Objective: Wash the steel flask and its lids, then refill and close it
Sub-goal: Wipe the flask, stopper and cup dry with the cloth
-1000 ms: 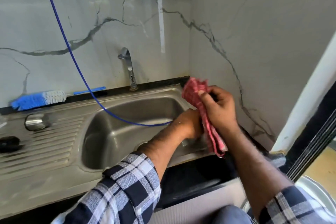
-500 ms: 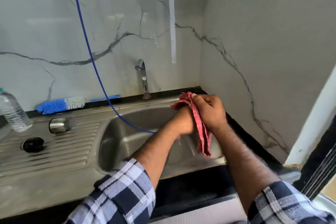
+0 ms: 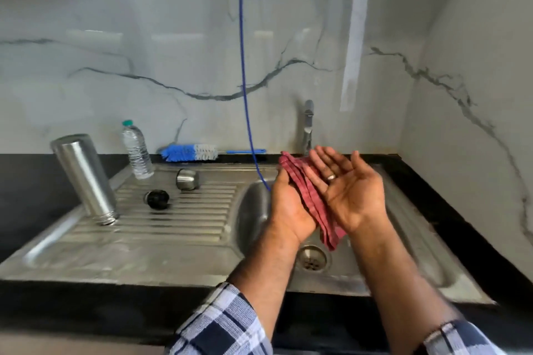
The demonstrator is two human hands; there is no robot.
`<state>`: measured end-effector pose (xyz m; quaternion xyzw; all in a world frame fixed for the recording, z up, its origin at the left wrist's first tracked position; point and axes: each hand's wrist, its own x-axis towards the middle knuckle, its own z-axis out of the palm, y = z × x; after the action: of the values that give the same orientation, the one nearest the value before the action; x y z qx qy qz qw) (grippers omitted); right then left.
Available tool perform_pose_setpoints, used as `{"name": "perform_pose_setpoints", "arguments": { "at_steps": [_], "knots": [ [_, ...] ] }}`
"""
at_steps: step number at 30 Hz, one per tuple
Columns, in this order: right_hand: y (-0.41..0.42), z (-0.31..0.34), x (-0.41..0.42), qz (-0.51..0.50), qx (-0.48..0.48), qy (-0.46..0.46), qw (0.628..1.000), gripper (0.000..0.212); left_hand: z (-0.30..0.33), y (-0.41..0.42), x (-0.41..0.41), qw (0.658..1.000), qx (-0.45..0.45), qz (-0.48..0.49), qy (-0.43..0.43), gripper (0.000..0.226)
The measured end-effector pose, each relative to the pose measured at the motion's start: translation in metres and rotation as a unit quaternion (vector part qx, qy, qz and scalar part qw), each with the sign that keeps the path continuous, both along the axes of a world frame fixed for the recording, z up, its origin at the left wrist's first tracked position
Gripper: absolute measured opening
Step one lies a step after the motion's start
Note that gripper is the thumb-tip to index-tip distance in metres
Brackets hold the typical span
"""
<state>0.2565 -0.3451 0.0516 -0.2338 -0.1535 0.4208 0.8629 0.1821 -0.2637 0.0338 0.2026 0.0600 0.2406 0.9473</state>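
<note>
Left hand gripping red cloth; right hand flat, fingers spread, pressed to cloth, likely drying. Steel flask inverted on drainboard, presumably draining; steel lid and black lid alongside.

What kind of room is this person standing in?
Most likely a home kitchen, at the washing-up spot. A steel sink with a ribbed draining board sits in a dark counter, a tap rises behind it against marble-look wall panels, and a steel flask stands upside down to drain.
</note>
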Motion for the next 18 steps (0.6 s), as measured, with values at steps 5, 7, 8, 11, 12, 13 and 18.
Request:
{"name": "perform_pose_setpoints", "arguments": {
  "at_steps": [5, 7, 8, 11, 12, 13, 18],
  "knots": [
    [0.044, -0.003, -0.04, 0.044, -0.174, -0.156, 0.971, 0.024, 0.005, 0.043, -0.057, 0.996, 0.069, 0.037, 0.049, 0.086],
    [0.064, -0.009, -0.053, -0.089, -0.248, -0.285, 0.922, 0.007, 0.004, 0.057, -0.075, 0.987, 0.129, 0.056, 0.072, 0.07],
    [0.074, -0.011, -0.059, -0.176, -0.283, -0.367, 0.869, 0.011, 0.006, 0.065, -0.085, 0.986, 0.129, 0.071, 0.083, 0.061],
    [0.094, -0.017, -0.072, -0.198, -0.295, -0.492, 0.794, 0.032, 0.014, 0.095, -0.105, 0.976, 0.115, 0.135, 0.128, 0.056],
    [0.098, -0.016, -0.077, -0.132, -0.259, -0.47, 0.834, 0.026, 0.021, 0.103, -0.114, 0.971, 0.121, 0.148, 0.143, 0.053],
    [0.103, -0.018, -0.083, -0.061, -0.233, -0.452, 0.859, 0.016, 0.026, 0.116, -0.124, 0.965, 0.131, 0.164, 0.157, 0.048],
    [0.132, -0.015, -0.099, 0.03, -0.167, -0.425, 0.889, 0.011, 0.032, 0.16, -0.168, 0.938, 0.167, 0.187, 0.241, 0.035]
  ]
}}
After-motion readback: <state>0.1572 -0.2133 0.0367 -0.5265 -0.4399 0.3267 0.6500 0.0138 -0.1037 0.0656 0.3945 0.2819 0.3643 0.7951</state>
